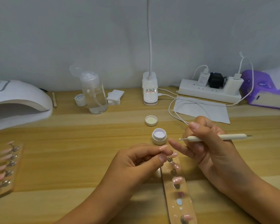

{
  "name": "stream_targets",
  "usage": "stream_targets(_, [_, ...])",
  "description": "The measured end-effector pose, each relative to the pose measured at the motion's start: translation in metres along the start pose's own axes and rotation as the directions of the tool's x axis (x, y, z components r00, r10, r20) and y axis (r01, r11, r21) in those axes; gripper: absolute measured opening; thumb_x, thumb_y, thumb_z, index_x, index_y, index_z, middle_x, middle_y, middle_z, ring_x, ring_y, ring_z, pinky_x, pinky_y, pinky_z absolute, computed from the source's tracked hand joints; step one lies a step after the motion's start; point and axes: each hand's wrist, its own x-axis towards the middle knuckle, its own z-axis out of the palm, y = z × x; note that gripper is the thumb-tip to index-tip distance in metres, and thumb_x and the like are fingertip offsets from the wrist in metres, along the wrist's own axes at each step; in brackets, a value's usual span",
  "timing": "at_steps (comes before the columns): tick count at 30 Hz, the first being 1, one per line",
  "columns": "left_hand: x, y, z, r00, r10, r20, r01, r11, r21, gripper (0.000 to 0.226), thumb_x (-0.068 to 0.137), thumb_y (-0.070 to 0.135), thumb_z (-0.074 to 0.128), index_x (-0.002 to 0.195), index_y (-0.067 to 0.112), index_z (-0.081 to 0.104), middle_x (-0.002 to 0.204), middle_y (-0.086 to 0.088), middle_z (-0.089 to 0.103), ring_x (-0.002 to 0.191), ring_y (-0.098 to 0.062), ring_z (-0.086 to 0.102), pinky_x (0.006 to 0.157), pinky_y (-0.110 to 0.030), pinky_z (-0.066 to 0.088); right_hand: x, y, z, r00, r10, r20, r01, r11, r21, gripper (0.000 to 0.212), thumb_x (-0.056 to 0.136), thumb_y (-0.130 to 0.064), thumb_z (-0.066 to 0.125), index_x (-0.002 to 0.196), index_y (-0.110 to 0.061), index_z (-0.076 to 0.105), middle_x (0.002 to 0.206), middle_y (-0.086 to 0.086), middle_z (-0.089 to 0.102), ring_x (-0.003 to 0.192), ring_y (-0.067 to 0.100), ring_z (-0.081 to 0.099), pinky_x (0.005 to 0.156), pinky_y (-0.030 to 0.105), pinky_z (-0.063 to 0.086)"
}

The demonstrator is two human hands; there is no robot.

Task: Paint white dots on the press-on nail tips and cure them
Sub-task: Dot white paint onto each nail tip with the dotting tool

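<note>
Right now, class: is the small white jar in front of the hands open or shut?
Open. The jar shows its pale contents from above, and a lid lies upturned just behind it, apart from it.

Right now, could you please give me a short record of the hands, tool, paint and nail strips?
Left hand: pinches the top nail tip on the near strip
Right hand: holds the dotting tool, white bead at its end
Jar: open, white paint inside
Lid: off, behind the jar
Far strip: at left, pink tips, blurred
Lamp: far left
</note>
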Motion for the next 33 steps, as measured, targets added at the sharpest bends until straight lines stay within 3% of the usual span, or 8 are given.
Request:
stream_targets(5, [0.0006, 0.0006, -0.0001, 1.000, -0.028, -0.010, 0.027, 0.997, -0.077, 0.018, 0.069, 0.034, 0.077, 0.086, 0.027, 0.079, 0.088, 0.002, 0.076, 0.080, -0.005, 0.069, 0.071, -0.014, 0.050, 0.0003, -0.0010, -0.0007, 1.000, 0.010, 0.000, -0.010, 1.000, 0.017, 0.028, 0.076, -0.019, 0.067, 0.059, -0.016, 0.045, 0.050, 0.000, 0.036, 0.045, 0.007, 0.039, 0.073, 0.036, 0.058])
stream_targets(12, [0.0015, 0.0009, 0.0005, 1.000, -0.014, -0.018, 0.014, 1.000, -0.017, 0.026, 0.066, 0.035, 0.072, 0.091, 0.033, 0.079, 0.091, 0.006, 0.074, 0.092, -0.007, 0.069, 0.076, -0.018, 0.052, 0.0014, -0.0002, -0.0030, 1.000, 0.018, 0.012, -0.018, 1.000, 0.022, 0.031, 0.074, -0.016, 0.074, 0.059, -0.016, 0.047, 0.050, 0.001, 0.036, 0.046, 0.007, 0.040, 0.073, 0.037, 0.059])
stream_targets(15, [0.0027, 0.0013, 0.0010, 1.000, -0.004, 0.000, 0.004, 1.000, 0.007, 0.020, 0.071, 0.036, 0.080, 0.091, 0.035, 0.078, 0.090, 0.007, 0.073, 0.093, -0.009, 0.069, 0.077, -0.018, 0.051, 0.0015, 0.0003, -0.0028, 1.000, 0.020, 0.020, -0.021, 0.999, 0.037, 0.030, 0.073, -0.019, 0.074, 0.059, -0.017, 0.047, 0.050, 0.001, 0.036, 0.046, 0.008, 0.039, 0.074, 0.037, 0.059])
stream_targets(21, [0.0011, 0.0021, 0.0014, 1.000, -0.001, -0.006, 0.001, 1.000, 0.030, 0.025, 0.068, 0.034, 0.068, 0.092, 0.038, 0.077, 0.087, 0.008, 0.072, 0.091, -0.010, 0.066, 0.081, -0.029, 0.051, 0.0008, 0.0003, -0.0013, 1.000, 0.021, 0.018, -0.022, 0.999, 0.044, 0.029, 0.073, -0.019, 0.074, 0.058, -0.017, 0.048, 0.051, 0.002, 0.036, 0.045, 0.008, 0.039, 0.074, 0.038, 0.059])
stream_targets(25, [0.0002, 0.0026, 0.0019, 1.000, -0.005, 0.007, 0.005, 1.000, 0.030, 0.026, 0.069, 0.030, 0.070, 0.094, 0.031, 0.078, 0.084, 0.011, 0.070, 0.079, -0.003, 0.063, 0.074, -0.024, 0.049, 0.0001, 0.0006, -0.0005, 1.000, 0.023, 0.011, -0.023, 1.000, 0.004, 0.028, 0.075, -0.017, 0.069, 0.057, -0.018, 0.048, 0.051, 0.001, 0.037, 0.045, 0.007, 0.038, 0.073, 0.038, 0.059])
stream_targets(28, [0.0000, 0.0014, 0.0009, 1.000, 0.000, 0.010, 0.000, 0.999, 0.042, 0.028, 0.070, 0.032, 0.070, 0.097, 0.030, 0.078, 0.086, 0.011, 0.071, 0.084, -0.003, 0.064, 0.077, -0.025, 0.050, 0.0002, 0.0016, -0.0002, 1.000, 0.016, 0.016, -0.015, 1.000, -0.016, 0.027, 0.077, -0.017, 0.067, 0.057, -0.018, 0.049, 0.051, 0.001, 0.038, 0.046, 0.007, 0.039, 0.074, 0.038, 0.059])
stream_targets(33, [-0.0002, -0.0019, 0.0001, 1.000, 0.016, 0.022, -0.016, 1.000, 0.017, 0.024, 0.075, 0.025, 0.070, 0.097, 0.033, 0.077, 0.097, 0.007, 0.075, 0.096, -0.004, 0.068, 0.077, -0.014, 0.049, 0.0000, 0.0018, -0.0002, 1.000, -0.008, 0.009, 0.009, 0.999, -0.040, 0.025, 0.072, -0.021, 0.071, 0.057, -0.018, 0.050, 0.052, 0.002, 0.039, 0.046, 0.007, 0.041, 0.074, 0.039, 0.059])
